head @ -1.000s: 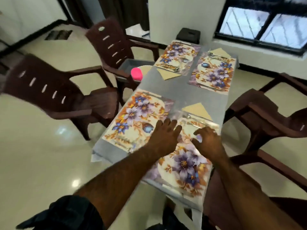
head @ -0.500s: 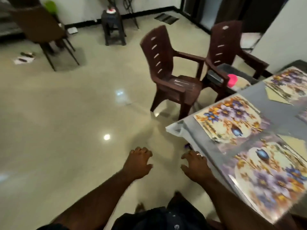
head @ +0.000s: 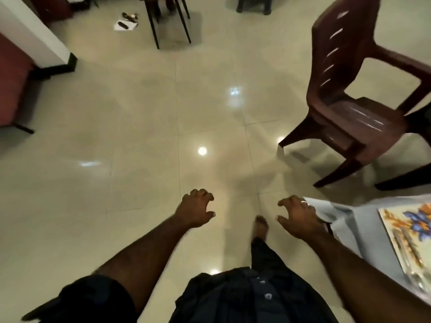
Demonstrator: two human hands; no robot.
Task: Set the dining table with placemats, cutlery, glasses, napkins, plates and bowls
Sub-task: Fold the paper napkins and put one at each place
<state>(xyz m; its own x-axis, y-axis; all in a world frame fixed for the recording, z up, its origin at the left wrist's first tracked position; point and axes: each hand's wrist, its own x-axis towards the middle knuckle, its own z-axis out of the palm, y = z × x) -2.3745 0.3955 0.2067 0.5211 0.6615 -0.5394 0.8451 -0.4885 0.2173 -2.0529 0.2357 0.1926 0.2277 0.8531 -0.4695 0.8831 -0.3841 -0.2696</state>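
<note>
Glossy cream floor tiles fill most of our view, slick and mirror-bright with lamp glare, and our bare foot is planted on them, so any load we carry across calls for sure footing. Our left hand hangs over the tiles with fingers loosely curled and nothing in it; our right hand, a pale ring on one finger, is just as slack and holds nothing, hovering just beside the corner of the pale grey-blue tablecloth. That cloth looks thin and soft, its corner crumpled and drooping off the table edge, so it would likely slide if tugged. On it, further in from that corner, lies the floral laminated placemat, orange and violet blooms under a shiny film; we judge it light, flat, bendy and a touch slippery, best pinched at an edge or slid with a flat palm. Something glinting sits on its near end, too blurred to name. Beyond the cloth corner stands a dark brown moulded plastic armchair with a slotted back, rigid and light-looking. Plates, bowls and glasses are out of sight.
</note>
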